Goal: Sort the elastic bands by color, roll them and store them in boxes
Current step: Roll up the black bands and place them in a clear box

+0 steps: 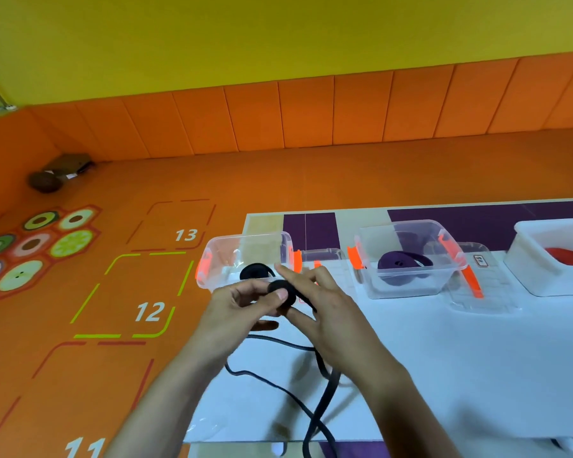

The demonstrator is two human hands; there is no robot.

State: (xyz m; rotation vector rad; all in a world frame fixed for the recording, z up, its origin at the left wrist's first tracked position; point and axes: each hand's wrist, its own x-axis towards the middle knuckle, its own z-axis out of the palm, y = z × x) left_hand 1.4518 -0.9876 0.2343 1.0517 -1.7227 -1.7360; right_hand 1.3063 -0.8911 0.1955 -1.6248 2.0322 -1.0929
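Tabletop [444,358], white, carried three containers along its far side: left box [219,256], clear, one black coil [255,271] already inside; mid box [444,279], clear, holding a purple band [401,264]; white tub [536,279] with something red [569,257]. Both arms were raised over the left end. Left grip [235,309] pinched the roll [290,289], thumb flat on its face and fingers curled behind. Right grip [331,312] lay against the roll's right rim, fingers mostly straight and index reaching over the top; whether it nipped the strand could not be told. Black band [323,404] was only part wound. Its loose length dropped from under the right grip and ran toward the wearer, looping across the tabletop to the near edge, so its long axis ran near to far. Judgement: slack must feed up from below the right grip. The left box sat just beyond the roll, with the left grip nearer it.
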